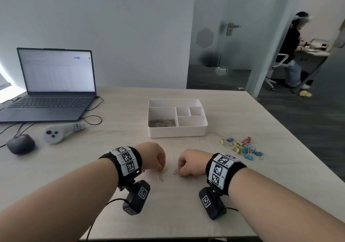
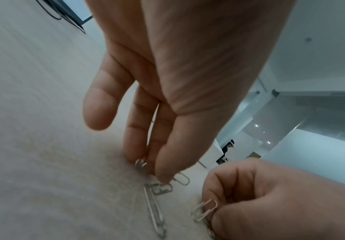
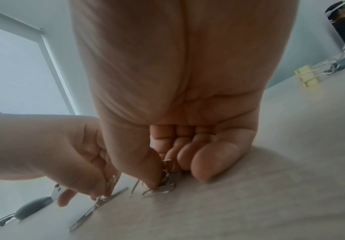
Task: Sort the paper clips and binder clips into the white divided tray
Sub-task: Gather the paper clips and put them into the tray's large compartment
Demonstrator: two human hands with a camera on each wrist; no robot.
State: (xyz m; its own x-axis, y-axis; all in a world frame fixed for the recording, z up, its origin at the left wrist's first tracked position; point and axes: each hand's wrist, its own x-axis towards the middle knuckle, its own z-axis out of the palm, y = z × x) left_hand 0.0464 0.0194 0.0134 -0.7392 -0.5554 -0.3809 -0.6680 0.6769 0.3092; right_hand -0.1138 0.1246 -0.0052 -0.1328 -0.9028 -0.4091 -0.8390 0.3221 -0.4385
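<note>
Paper clips (image 2: 154,209): on worktop (image 1: 168,204) before tray (image 1: 177,132) | light, stiff, slippery wire; pinch at loop | left hand (image 1: 152,156), right hand (image 1: 188,162) each pinched clips | binder clips (image 1: 240,147) rightward.

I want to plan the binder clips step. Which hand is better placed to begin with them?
The right hand, probably. The coloured binder clips lie on the table just to its right, while the left hand is farther away. Both hands now pinch paper clips, which belong in the white divided tray first.
</note>
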